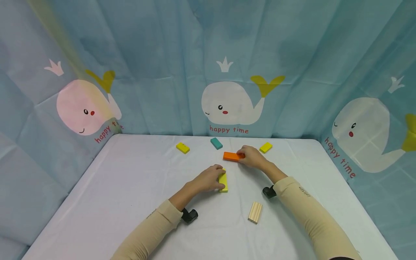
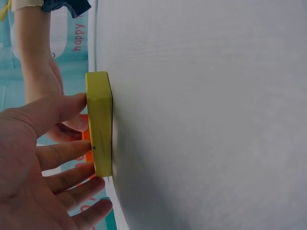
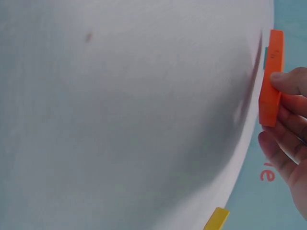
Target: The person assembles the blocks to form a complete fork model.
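Head view: uneven pressure from the left hand (image 1: 209, 178), fingers spread and touching, could skew the yellow block (image 1: 223, 178) on the table (image 1: 146, 173); the right hand (image 1: 252, 157), pinching loosely, could lose the orange block (image 1: 231, 156) just beyond; left wrist view: the yellow block looks smooth, dark-specked; right wrist view: the orange block is faintly marked.

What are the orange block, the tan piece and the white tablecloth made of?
Orange block: maybe painted wood, smooth; its colour is even and no grain shows, but plastic could look the same.
Tan piece: probably bare wood, matte; it's straw-coloured, with lines running lengthwise.
White tablecloth: likely woven fabric, dull; it shows soft wrinkles, and a fine texture in the left wrist view.
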`<state>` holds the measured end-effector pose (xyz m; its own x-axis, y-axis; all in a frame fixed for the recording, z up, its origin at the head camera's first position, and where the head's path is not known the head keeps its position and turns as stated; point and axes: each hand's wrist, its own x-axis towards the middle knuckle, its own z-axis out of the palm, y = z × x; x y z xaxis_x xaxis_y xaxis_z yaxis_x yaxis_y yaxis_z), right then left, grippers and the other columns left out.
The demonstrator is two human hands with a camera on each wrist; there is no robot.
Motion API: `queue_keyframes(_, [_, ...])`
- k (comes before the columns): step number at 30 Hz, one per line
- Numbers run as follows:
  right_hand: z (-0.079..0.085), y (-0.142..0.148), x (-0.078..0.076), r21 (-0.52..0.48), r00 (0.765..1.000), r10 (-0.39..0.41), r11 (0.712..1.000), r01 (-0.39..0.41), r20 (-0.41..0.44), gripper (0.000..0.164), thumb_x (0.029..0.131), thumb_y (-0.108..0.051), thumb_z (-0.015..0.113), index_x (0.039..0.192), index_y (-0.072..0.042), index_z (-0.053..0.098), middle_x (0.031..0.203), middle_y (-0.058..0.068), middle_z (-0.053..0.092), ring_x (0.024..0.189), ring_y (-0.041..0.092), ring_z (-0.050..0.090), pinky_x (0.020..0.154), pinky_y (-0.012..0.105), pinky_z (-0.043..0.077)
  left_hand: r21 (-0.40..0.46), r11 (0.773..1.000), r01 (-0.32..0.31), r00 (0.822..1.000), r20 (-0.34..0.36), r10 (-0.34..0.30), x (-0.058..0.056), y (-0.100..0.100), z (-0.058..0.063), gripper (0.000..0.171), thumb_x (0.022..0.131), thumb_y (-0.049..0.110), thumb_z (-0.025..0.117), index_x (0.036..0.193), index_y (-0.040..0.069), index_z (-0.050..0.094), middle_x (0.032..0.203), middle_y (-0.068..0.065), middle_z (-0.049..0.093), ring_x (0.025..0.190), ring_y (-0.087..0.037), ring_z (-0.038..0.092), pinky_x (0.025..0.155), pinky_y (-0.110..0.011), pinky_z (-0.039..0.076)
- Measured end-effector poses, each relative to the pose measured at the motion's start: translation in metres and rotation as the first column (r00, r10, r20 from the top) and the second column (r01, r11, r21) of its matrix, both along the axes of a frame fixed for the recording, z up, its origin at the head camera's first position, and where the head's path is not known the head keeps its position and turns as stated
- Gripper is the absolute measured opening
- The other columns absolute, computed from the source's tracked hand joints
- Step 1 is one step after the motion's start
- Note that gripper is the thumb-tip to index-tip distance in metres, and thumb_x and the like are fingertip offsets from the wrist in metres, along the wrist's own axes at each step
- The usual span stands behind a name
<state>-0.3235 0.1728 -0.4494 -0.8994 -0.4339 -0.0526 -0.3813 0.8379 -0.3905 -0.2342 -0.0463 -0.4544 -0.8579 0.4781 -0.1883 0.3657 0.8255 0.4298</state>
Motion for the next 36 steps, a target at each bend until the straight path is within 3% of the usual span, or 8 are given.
queue_keyframes(36, [0.005,-0.031,0.009,-0.009,0.994,0.105,0.994,-0.105,-0.03,0.03,0.088,-0.017,0.071,0.116,-0.005,0.07,0.107,0.008,0.066,0.096,0.02,0.058,0.097,0.037,0.052,0.012,1.0,-0.001,1.0,-0.001,0.001,0.001,0.001,0.002,0.051,0.087,0.031,0.073,0.131,0.009,0.059,0.147,-0.008,0.048,0.134,-0.023,0.046,0.114,-0.039,0.038])
